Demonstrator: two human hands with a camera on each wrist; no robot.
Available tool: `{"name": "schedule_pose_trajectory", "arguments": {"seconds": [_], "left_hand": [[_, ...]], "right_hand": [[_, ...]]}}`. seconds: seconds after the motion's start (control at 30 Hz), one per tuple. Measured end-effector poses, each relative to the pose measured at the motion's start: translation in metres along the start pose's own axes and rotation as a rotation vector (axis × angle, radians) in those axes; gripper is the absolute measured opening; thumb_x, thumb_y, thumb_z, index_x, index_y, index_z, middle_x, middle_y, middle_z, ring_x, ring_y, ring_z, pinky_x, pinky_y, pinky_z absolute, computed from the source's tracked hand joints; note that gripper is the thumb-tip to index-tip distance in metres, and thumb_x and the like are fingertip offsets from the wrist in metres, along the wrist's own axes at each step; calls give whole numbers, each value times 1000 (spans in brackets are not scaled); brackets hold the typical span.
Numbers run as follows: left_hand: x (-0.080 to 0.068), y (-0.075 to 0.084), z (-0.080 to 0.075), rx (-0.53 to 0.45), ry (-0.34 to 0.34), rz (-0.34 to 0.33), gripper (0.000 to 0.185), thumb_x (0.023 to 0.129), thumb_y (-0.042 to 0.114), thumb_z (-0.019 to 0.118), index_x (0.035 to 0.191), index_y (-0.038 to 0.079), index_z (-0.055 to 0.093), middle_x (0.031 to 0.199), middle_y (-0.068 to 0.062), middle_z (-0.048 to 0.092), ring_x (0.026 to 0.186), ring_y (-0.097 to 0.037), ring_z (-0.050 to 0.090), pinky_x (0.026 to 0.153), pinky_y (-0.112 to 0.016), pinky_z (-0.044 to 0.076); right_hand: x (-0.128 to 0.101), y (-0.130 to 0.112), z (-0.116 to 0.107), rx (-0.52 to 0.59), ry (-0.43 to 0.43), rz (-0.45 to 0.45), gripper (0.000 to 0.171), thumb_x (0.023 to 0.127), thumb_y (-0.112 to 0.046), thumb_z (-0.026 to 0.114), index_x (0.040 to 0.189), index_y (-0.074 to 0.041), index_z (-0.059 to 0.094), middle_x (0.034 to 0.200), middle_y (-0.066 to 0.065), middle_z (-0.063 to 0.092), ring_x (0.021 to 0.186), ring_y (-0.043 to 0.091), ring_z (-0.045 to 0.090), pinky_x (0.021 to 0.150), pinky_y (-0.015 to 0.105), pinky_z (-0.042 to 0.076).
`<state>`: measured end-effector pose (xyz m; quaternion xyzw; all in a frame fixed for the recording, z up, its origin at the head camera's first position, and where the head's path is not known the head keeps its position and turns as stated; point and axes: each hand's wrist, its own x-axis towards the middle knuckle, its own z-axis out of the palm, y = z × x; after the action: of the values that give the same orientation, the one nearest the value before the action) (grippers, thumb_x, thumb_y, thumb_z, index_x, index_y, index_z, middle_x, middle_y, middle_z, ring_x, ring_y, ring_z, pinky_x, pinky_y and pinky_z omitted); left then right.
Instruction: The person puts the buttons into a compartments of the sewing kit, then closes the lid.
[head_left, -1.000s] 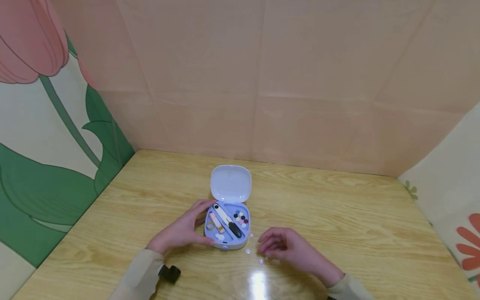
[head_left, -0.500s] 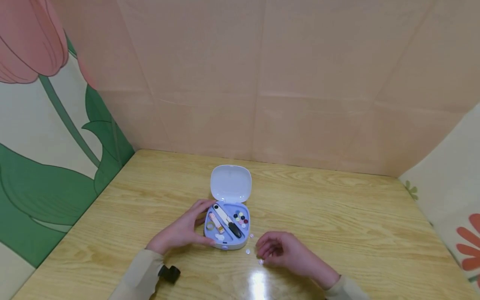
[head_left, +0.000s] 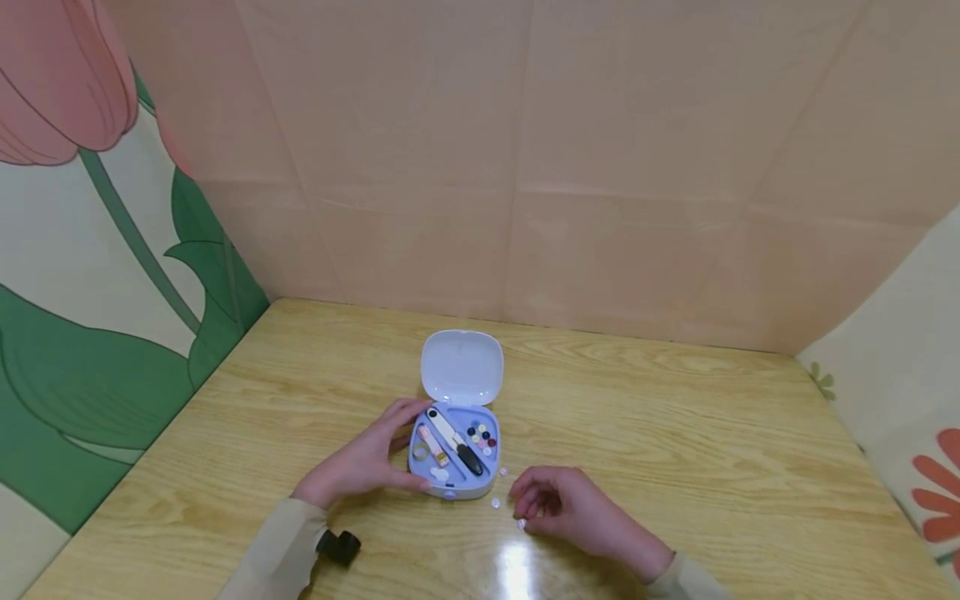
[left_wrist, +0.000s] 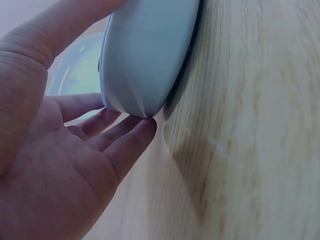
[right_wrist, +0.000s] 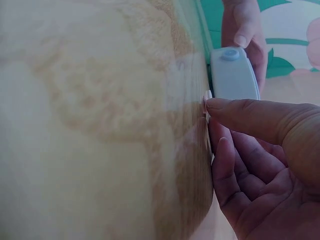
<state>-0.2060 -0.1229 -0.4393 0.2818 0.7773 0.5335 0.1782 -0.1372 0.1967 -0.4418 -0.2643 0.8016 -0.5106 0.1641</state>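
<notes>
1. Lower and nearer than a second ago, the right hand (head_left: 558, 502) curls fingertips down onto a tiny button (head_left: 521, 523) on the table (head_left: 675, 467)
2. Left hand (head_left: 365, 460) cups the open sewing box (head_left: 454, 454), fingers and thumb around its side

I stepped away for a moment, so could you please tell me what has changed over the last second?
The right hand moved nearer and down to the table, fingers now touching a small button. The left hand kept holding the open case; the other loose buttons stayed put.
</notes>
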Motion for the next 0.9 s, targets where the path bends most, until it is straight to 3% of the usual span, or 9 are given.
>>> {"name": "schedule_pose_trajectory", "arguments": {"seconds": [0.43, 0.9], "left_hand": [[0, 2, -1, -4, -3, -14, 103, 65, 22, 89, 150, 18, 29, 143, -1, 31, 135, -21, 33, 110, -29, 32], [1, 2, 0, 7, -8, -23, 103, 66, 23, 89, 150, 19, 29, 144, 0, 30, 135, -21, 33, 110, -30, 32]], "right_hand": [[1, 3, 2, -40, 16, 21, 28, 76, 1, 76, 100, -7, 64, 84, 0, 66, 75, 12, 61, 63, 24, 54], [3, 5, 3, -64, 12, -13, 28, 76, -1, 77, 100, -8, 64, 82, 0, 66, 72, 9, 59, 61, 24, 54]]}}
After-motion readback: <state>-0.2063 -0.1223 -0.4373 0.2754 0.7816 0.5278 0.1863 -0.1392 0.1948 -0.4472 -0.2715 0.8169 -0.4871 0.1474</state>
